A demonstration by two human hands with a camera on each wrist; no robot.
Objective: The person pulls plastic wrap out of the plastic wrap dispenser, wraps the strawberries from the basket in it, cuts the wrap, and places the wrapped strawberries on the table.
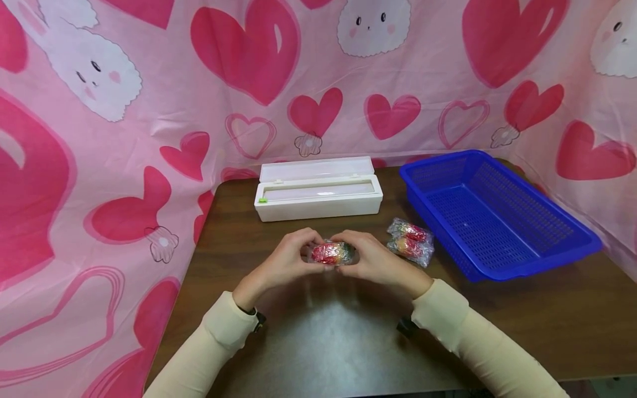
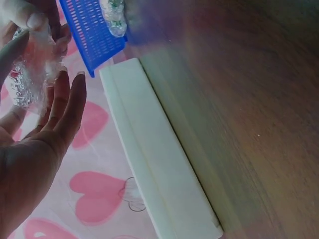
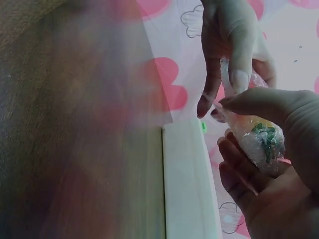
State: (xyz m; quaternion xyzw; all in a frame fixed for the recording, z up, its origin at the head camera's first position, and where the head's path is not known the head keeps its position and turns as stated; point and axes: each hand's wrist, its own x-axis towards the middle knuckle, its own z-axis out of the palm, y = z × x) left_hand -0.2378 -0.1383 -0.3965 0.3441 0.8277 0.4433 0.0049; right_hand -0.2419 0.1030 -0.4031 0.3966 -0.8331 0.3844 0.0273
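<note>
Between both hands, above the table, is a red and yellow piece with a green end, wrapped in crinkled clear film [image 1: 330, 253]; its exact kind is hard to tell. My left hand [image 1: 291, 254] grips its left end with thumb and fingers. On its right end, my right hand [image 1: 372, 257] holds it the same way. In the right wrist view the green end of the wrapped piece [image 3: 269, 142] shows by the right palm, and both thumbs lie on the film. In the left wrist view the film [image 2: 32, 74] bunches between the fingers.
Behind the hands stands a white cling film box [image 1: 318, 209] with its lid raised and a green tab at left. Similar film-wrapped red pieces [image 1: 412, 242] lie right of the hands on the brown table [image 1: 224, 221]. A blue perforated basket [image 1: 448, 249] sits at right.
</note>
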